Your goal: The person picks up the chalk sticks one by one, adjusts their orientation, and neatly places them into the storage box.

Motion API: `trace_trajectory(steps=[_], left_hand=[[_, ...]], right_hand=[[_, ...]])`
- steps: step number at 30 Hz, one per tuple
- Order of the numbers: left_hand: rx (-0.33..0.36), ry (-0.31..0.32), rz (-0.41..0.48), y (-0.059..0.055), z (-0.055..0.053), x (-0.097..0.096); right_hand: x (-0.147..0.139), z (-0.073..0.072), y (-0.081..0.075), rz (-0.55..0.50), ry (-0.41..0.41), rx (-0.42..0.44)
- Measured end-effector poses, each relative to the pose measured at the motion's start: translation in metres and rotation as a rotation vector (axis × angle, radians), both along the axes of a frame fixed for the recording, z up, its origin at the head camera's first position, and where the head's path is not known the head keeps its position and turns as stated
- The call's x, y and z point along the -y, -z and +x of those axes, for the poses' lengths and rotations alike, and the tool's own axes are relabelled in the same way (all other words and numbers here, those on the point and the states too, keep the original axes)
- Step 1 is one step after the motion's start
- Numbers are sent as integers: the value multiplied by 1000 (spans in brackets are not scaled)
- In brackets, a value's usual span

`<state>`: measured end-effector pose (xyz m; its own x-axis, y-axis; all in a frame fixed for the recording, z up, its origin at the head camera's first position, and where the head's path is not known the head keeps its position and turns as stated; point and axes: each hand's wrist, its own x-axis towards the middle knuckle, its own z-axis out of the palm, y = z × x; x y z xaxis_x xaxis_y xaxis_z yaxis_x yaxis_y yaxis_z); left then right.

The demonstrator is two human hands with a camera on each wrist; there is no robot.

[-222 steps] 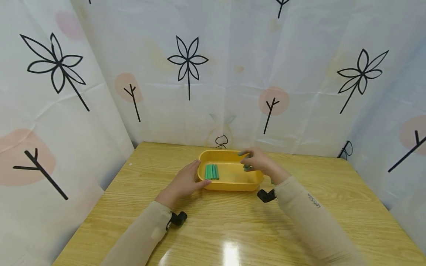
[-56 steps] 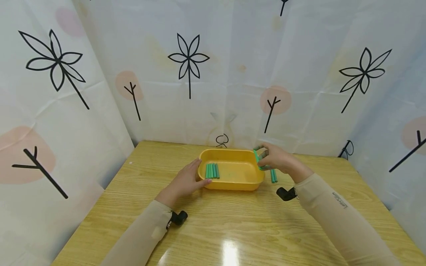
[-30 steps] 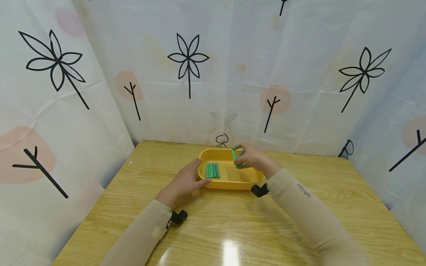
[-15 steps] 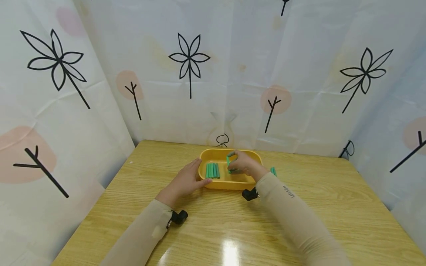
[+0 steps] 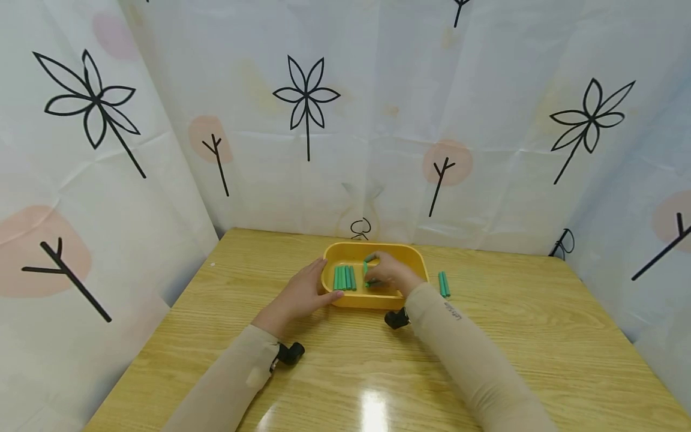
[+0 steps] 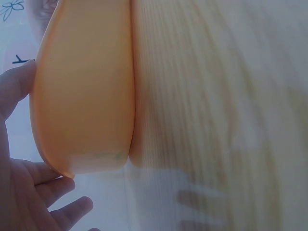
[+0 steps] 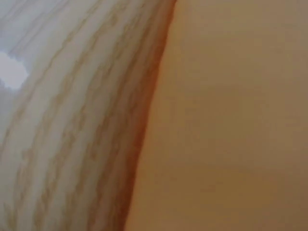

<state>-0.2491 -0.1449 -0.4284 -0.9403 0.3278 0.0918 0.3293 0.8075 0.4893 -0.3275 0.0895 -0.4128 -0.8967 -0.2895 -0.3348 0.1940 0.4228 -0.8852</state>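
A shallow yellow tray (image 5: 378, 302) sits toward the back of the table. Inside it, several green sticks (image 5: 344, 278) lie side by side at the left end. My left hand (image 5: 299, 294) rests against that end, thumb over the front rim and other fingers spread, extended around the corner; the left wrist view shows the fingers (image 6: 70, 213) spread beside the tray's outer wall (image 6: 91, 96). My right hand (image 5: 390, 273) reaches into the middle of the tray and pinches another green stick (image 5: 365, 275) near its ends, low and to the right of the row.
Two green sticks (image 5: 444, 284) lie together on the wooden table (image 5: 345, 360), just right of the tray. White patterned cloth (image 5: 372, 120) stands behind and on both sides of the table. The right wrist view is filled mostly by the tray's outer wall (image 7: 231, 120).
My right hand has carried one green stick from the tray's right edge leftward and down into the tray. The row of sticks and my left hand have stayed where they were.
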Motion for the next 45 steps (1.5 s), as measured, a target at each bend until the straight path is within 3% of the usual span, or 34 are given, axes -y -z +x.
trace_trajectory(steps=[20,28,45], left_hand=[[-8,-5,2,0,1,0],[-2,-1,9,-2,3,0],[15,-14,15,-2,5,0]], right_hand=[[10,0,8,64,20,-33],[4,6,-4,34,5,-15],[-15,23,-39,60,-98,-95]])
